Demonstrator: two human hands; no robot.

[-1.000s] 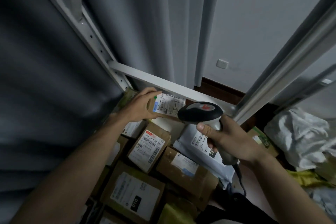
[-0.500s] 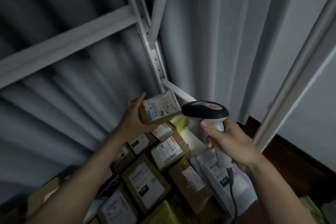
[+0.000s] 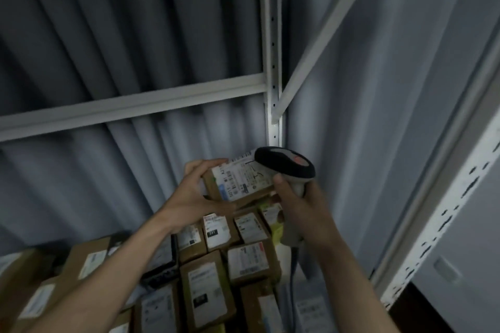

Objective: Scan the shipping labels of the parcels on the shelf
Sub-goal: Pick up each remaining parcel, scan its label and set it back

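While our left hand [image 3: 198,192] grips a small brown parcel [image 3: 238,186] just left of the frame's centre, fingers curled over its top edge and thumb under its near side, its white shipping label [image 3: 243,180] is tilted up toward us. Right beside it, our right hand [image 3: 299,207] is wrapped tight round the pale handle of the barcode scanner [image 3: 285,163], whose dark head sits over the label's upper right corner, all but touching it. We judge this to be the scan itself on this one parcel: label presented, scanner close. The next move, as we see it, calls for backing the scanner head off a little and aiming it squarely at the barcode strip along the label's top edge, holding both steady until it reads, then setting this parcel down and picking another.

Counting from left to right: two large boxes [image 3: 84,265] at the lower left, partly blurred; then the packed stack of parcels [image 3: 205,286] in the lower centre, where we can make out roughly nine labelled tops, though our forearms hide some, so the count is loose. One parcel is in hand, one scanner, one cable hanging below it. Behind everything stand the white shelf frame [image 3: 273,62] and the grey curtain [image 3: 121,35].
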